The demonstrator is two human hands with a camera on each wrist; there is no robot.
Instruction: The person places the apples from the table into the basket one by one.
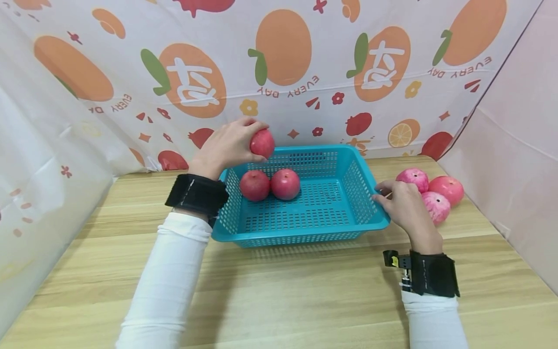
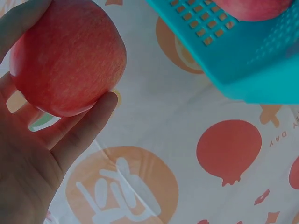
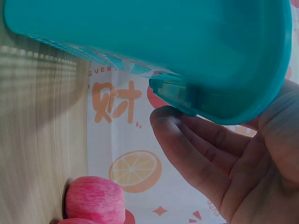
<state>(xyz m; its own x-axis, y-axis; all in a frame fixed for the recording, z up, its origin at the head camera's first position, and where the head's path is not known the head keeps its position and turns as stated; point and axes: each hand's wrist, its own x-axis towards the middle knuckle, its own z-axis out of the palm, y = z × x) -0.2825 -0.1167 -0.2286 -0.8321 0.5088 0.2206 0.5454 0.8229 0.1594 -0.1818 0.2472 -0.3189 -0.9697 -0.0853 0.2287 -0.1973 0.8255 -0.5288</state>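
My left hand [image 1: 233,143] grips a red apple [image 1: 262,143] above the back left corner of a blue plastic basket [image 1: 301,235]. In the left wrist view the fingers and thumb curl round this apple [image 2: 70,56]. Two red apples, a left one [image 1: 255,185] and a right one [image 1: 285,184], sit side by side in the basket's left half. My right hand [image 1: 405,203] holds the basket's right rim, its thumb on the rim and its fingers curled under the edge [image 3: 233,116] in the right wrist view.
On the table [image 1: 305,295], right of the basket, lie three more apples: a striped pink one [image 1: 413,179], a redder one [image 1: 446,189] and a front striped one [image 1: 437,207]. A fruit-printed cloth [image 1: 244,72] hangs behind. A pale panel [image 1: 514,160] borders the right side.
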